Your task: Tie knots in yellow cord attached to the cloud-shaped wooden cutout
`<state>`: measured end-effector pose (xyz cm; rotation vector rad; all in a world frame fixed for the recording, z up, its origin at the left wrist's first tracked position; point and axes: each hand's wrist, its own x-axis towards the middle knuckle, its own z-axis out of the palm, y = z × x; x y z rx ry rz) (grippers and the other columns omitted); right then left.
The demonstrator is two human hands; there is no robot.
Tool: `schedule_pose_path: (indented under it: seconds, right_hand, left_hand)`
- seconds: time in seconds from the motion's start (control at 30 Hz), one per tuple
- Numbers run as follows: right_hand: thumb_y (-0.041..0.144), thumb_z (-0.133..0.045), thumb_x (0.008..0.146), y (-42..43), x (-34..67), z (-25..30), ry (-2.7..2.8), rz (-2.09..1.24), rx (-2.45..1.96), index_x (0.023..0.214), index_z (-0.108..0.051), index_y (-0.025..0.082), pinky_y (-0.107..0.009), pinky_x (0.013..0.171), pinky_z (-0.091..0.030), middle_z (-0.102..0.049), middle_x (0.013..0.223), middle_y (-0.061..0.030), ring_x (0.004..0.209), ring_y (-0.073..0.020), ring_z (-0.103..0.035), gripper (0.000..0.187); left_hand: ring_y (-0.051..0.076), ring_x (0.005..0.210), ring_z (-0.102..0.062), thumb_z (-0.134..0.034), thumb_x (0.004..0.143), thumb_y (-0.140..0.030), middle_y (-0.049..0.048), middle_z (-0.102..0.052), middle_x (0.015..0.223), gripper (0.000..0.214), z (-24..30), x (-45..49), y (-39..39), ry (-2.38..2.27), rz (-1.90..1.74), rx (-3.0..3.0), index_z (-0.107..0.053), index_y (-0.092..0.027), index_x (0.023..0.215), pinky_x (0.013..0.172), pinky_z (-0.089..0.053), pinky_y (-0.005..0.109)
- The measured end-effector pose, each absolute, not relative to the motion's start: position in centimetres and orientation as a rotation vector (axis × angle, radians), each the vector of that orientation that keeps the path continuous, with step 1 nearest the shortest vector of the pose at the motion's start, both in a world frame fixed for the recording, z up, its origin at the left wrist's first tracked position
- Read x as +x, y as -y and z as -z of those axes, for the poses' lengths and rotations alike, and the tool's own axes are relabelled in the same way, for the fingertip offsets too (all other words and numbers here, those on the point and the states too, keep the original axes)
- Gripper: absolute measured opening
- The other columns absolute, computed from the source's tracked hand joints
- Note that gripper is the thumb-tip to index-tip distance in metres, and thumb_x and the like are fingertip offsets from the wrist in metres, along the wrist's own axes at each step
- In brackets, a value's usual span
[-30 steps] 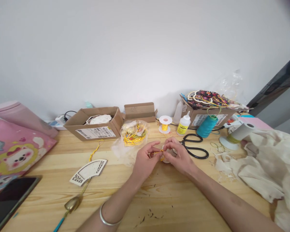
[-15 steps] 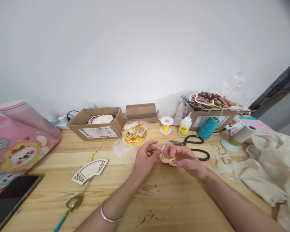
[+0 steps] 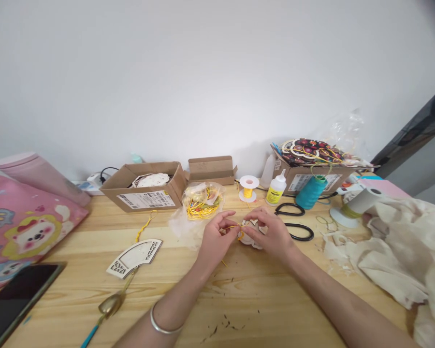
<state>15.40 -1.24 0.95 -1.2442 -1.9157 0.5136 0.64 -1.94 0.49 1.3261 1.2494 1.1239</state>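
Observation:
My left hand (image 3: 217, 238) and my right hand (image 3: 270, 232) meet over the middle of the wooden table (image 3: 239, 299). Both pinch a thin yellow cord (image 3: 240, 233) between thumb and fingers. Under my right hand lies a small pale wooden cut-out piece (image 3: 252, 240), partly hidden by the fingers. A silver bangle (image 3: 159, 326) circles my left wrist.
Behind the hands: a plastic bag of yellow cords (image 3: 202, 200), a yellow thread spool (image 3: 248, 187), a glue bottle (image 3: 276, 188), black scissors (image 3: 295, 224), a teal spool (image 3: 311, 190), cardboard boxes (image 3: 145, 191). A fan-shaped cut-out (image 3: 134, 257) and phone (image 3: 18, 297) lie left; cream cloth (image 3: 402, 256) right.
My right hand drew the yellow cord out to the right, then came back against my left hand. The left hand stayed almost still.

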Motion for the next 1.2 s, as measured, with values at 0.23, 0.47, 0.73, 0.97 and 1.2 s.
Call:
schedule_pose_path:
  seconds: [0.23,0.47,0.73,0.97,1.2]
  right_hand:
    - [0.036,-0.048,0.072,1.4,15.6,-0.8,2.056,-0.521,-1.263,0.088,-0.058,0.021,-0.023,0.054,-0.038,-0.057,0.075,-0.0017,0.063,-0.0119,-0.050,0.024]
    - [0.032,-0.041,0.077,1.1,16.0,-0.8,2.143,-0.575,-1.246,0.073,-0.063,0.020,-0.019,0.044,-0.030,-0.051,0.054,0.0017,0.049,-0.0081,-0.044,0.025]
    - [0.027,-0.042,0.076,1.1,16.4,-1.6,2.110,-0.430,-1.309,0.065,-0.062,0.019,-0.020,0.044,-0.028,-0.044,0.049,0.0022,0.047,-0.0084,-0.040,0.025]
    - [0.026,-0.044,0.076,1.1,16.3,-1.8,2.069,-0.425,-1.306,0.069,-0.063,0.019,-0.020,0.046,-0.031,-0.047,0.051,0.0016,0.050,-0.0092,-0.043,0.021]
    - [0.025,-0.045,0.075,1.2,16.3,-1.8,2.017,-0.425,-1.270,0.068,-0.062,0.018,-0.022,0.052,-0.034,-0.049,0.055,-0.0004,0.056,-0.0107,-0.045,0.020]
  left_hand:
    - [0.011,0.060,-0.054,-0.055,0.062,-0.022,0.0031,-0.060,0.073,0.040,-0.7,0.8,2.2,-1.239,-1.121,1.323,-0.049,-0.016,0.101,0.054,-0.039,0.021]
    - [0.012,0.062,-0.054,-0.056,0.061,-0.025,0.0035,-0.061,0.072,0.031,-0.7,0.6,1.9,-1.227,-1.073,1.372,-0.056,-0.015,0.090,0.056,-0.041,0.022]
    - [0.012,0.060,-0.052,-0.057,0.061,-0.027,0.0038,-0.063,0.075,0.022,-0.4,0.3,1.7,-1.290,-0.982,1.502,-0.063,-0.017,0.079,0.055,-0.039,0.023]
    - [0.012,0.061,-0.053,-0.057,0.060,-0.026,0.0035,-0.062,0.074,0.025,-0.3,0.0,1.6,-1.197,-0.923,1.492,-0.061,-0.016,0.084,0.056,-0.041,0.023]
    - [0.011,0.057,-0.053,-0.059,0.058,-0.028,0.0023,-0.062,0.067,0.025,-0.6,0.1,1.6,-1.256,-0.846,1.446,-0.061,-0.013,0.078,0.054,-0.040,0.022]
